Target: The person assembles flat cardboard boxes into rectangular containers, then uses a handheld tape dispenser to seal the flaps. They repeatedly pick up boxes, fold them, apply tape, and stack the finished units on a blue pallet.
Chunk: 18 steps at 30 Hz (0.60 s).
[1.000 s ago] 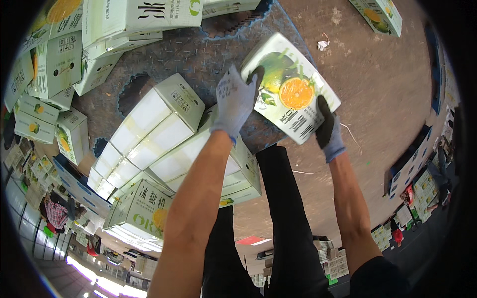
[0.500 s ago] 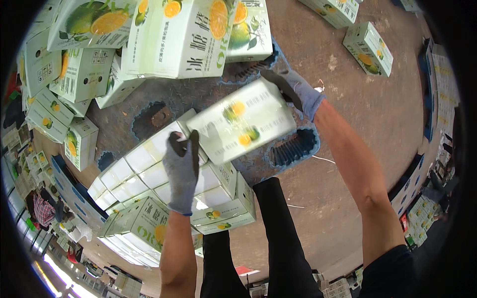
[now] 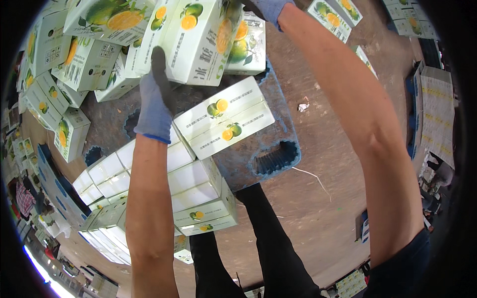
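Observation:
A large white-and-green fruit carton with orange prints is tilted atop the heap at the upper middle. Against its left side my gloved left hand presses, fingers together. My gloved right hand grips the far right edge, partly cut off by the top of the picture. Below them another carton lies on a blue-edged pallet, with neither hand on it. It touches the end of a row of stacked white cartons beside my left forearm.
More cartons are heaped at the upper left. Several lie on the brown floor at the upper right. My legs stand close to the pallet's near edge. Farther stacks and another pallet line the sides.
The carton I held between both hands now lies on the pallet against the stacked row, released. Both hands have moved up and away to the large carton on the heap.

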{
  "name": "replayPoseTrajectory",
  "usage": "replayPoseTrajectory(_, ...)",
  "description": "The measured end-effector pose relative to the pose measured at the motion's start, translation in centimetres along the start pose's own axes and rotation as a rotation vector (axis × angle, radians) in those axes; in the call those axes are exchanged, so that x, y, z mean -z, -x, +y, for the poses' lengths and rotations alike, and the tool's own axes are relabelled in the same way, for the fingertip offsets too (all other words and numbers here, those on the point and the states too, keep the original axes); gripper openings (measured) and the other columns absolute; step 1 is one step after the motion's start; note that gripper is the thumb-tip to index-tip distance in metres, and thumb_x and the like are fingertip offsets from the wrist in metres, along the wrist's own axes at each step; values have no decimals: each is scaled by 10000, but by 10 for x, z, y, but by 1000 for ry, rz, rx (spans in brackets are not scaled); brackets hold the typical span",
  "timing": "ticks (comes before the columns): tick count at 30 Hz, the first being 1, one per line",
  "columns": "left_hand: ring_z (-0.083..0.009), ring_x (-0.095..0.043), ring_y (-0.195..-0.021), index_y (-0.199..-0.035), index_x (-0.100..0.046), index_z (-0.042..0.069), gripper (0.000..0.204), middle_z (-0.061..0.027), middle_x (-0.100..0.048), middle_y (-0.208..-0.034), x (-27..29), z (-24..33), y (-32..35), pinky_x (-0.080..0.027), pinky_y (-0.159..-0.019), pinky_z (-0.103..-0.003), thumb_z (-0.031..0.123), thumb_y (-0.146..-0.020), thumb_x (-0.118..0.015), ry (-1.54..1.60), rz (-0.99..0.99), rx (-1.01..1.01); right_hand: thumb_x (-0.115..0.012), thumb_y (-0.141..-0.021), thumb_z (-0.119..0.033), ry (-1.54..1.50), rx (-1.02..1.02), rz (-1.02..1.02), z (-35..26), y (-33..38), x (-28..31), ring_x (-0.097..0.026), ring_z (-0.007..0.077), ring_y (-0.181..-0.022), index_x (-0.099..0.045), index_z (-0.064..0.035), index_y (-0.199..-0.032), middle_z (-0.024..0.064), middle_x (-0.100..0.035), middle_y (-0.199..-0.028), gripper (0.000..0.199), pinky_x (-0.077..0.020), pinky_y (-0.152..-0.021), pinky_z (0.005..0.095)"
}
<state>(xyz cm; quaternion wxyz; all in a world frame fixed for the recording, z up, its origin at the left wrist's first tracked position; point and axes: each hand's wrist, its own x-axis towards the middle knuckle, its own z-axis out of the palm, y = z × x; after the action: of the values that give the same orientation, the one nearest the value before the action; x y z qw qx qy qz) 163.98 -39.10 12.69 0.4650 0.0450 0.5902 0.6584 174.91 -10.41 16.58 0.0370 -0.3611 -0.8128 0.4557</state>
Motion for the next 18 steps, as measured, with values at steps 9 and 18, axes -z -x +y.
replayPoseTrajectory(9,-191,-585,-1259,-1534,-387,-6,613,-144,-573,-1420,-82,10,173,-499,-1080,-348,183,-1037,-691,9,118,-208,-742,-968,-330,-427,-43,412,-10,261,71,-664,145,-1023,-644,52,-1362,81,-731,-1108,557,-528,-915,310)
replayPoseTrajectory(18,-330,-692,-1101,-1610,-144,-77,896,-281,-669,-1211,-125,-62,343,-554,-946,-457,88,-965,-743,-502,-93,-71,-677,-1037,-255,-606,-718,586,19,515,68,-632,101,-933,-657,1,-1325,14,-694,-1073,386,-528,-840,265)
